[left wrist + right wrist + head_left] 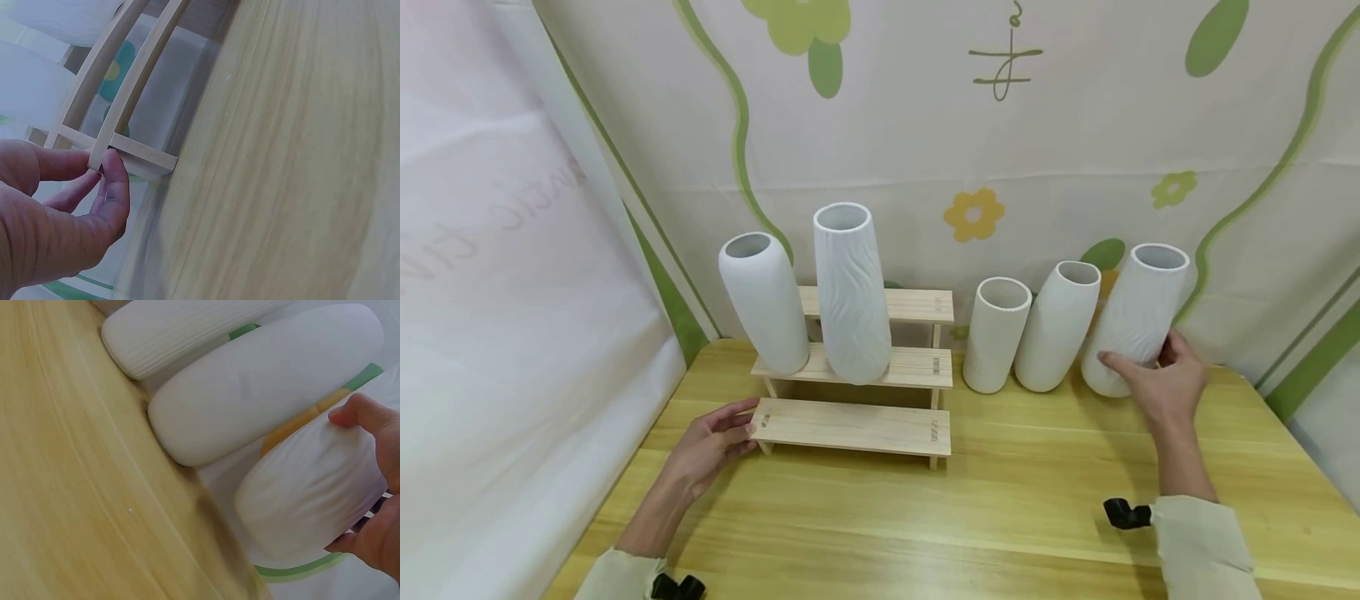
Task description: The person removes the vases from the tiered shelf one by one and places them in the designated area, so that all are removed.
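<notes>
My right hand grips a white vase with a wavy relief, thumb on the near side and fingers round the far side. In the right wrist view the base of this wavy vase is close to the table edge, tilted in that picture. At the lower left, my left hand pinches the left end of the lowest board of a three-step wooden rack. The left wrist view shows thumb and fingers on either side of that board's corner.
On the rack's middle step stand a smooth white vase and a taller wavy one. Right of the rack, a ribbed vase and a smooth vase stand on the wooden table. A printed cloth hangs behind.
</notes>
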{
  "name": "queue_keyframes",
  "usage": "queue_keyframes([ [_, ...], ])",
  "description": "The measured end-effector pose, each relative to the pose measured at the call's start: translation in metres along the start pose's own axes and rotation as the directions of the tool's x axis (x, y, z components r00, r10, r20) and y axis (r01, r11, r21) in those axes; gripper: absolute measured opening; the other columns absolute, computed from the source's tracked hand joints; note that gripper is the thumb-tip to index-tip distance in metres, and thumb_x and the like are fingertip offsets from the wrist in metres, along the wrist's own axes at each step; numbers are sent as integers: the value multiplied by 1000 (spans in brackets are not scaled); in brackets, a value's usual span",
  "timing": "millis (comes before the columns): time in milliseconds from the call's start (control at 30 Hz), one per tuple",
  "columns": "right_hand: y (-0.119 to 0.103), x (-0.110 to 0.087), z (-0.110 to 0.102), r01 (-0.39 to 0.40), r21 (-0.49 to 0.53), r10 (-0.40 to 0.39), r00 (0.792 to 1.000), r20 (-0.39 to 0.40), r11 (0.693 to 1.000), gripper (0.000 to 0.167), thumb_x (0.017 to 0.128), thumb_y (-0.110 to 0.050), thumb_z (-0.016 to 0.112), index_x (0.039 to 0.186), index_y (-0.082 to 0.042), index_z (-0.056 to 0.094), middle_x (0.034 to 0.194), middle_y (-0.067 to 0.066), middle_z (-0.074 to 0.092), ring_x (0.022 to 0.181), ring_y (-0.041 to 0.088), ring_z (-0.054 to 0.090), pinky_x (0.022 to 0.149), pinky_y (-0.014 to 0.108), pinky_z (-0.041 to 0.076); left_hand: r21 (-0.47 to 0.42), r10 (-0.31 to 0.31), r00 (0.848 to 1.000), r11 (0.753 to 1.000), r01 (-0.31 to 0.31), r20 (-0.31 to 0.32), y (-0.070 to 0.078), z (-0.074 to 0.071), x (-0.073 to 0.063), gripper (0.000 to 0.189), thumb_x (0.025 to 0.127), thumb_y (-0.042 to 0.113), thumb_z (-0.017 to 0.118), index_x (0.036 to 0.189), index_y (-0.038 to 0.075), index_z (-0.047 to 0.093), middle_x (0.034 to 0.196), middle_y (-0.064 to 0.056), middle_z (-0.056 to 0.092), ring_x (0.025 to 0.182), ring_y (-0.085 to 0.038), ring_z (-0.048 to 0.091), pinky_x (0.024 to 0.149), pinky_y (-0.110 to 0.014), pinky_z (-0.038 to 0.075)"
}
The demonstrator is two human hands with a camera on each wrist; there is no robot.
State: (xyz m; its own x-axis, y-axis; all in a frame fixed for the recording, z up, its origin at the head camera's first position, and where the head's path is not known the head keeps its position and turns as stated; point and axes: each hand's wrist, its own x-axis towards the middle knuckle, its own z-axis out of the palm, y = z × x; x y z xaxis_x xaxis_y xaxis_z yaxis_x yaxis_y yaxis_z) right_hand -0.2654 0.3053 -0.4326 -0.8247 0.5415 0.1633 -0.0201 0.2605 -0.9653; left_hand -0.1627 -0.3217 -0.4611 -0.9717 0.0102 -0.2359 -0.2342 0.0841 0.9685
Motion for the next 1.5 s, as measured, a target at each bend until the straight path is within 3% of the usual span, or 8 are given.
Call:
queue_keyframes([
  [200, 10, 1, 3, -25, -39, 26, 1000, 8, 999, 84, 77, -13, 99, 151, -25, 62, 138, -6, 67, 122, 6, 61, 90, 8, 50, -3, -10, 1000, 1000, 10, -5, 0, -1, 0, 57, 109, 3, 60, 163, -2, 42, 133, -7, 59, 108, -10, 67, 93, -22, 62],
  [500, 18, 1, 5, -96, 7, 96, 995, 7, 995, 88, 78, -14, 98, 155, -26, 57, 130, -15, 63, 116, 2, 58, 93, 10, 49, -1, -15, 1000, 1000, 15, -2, 0, 0, -1, 57, 109, 4, 60, 162, -3, 42, 133, -7, 58, 108, -10, 67, 93, -21, 62],
  [900, 23, 3, 9, -59, -51, 60, 998, 12, 997, 92, 80, -16, 97, 158, -27, 51, 143, -8, 59, 132, 9, 55, 115, 23, 49, -6, -16, 1000, 1000, 16, -4, 2, 0, -1, 57, 109, 4, 59, 163, -2, 41, 132, -5, 59, 107, -9, 67, 92, -21, 62],
  [1267, 25, 6, 12, -68, -25, 68, 998, 7, 997, 94, 80, -15, 96, 160, -27, 48, 144, -9, 57, 137, 11, 54, 121, 27, 46, -4, -12, 1000, 1000, 12, -4, 2, 1, -1, 57, 109, 4, 61, 162, -2, 41, 131, -5, 59, 105, -9, 67, 92, -21, 62],
  [1500, 23, 8, 11, -110, -55, 112, 993, 36, 992, 95, 84, -22, 93, 164, -27, 42, 157, -2, 52, 146, 15, 49, 127, 33, 41, -6, -15, 1000, 1000, 15, -2, 2, 1, -1, 58, 109, 4, 60, 163, -3, 40, 132, -7, 59, 106, -9, 67, 91, -21, 62],
])
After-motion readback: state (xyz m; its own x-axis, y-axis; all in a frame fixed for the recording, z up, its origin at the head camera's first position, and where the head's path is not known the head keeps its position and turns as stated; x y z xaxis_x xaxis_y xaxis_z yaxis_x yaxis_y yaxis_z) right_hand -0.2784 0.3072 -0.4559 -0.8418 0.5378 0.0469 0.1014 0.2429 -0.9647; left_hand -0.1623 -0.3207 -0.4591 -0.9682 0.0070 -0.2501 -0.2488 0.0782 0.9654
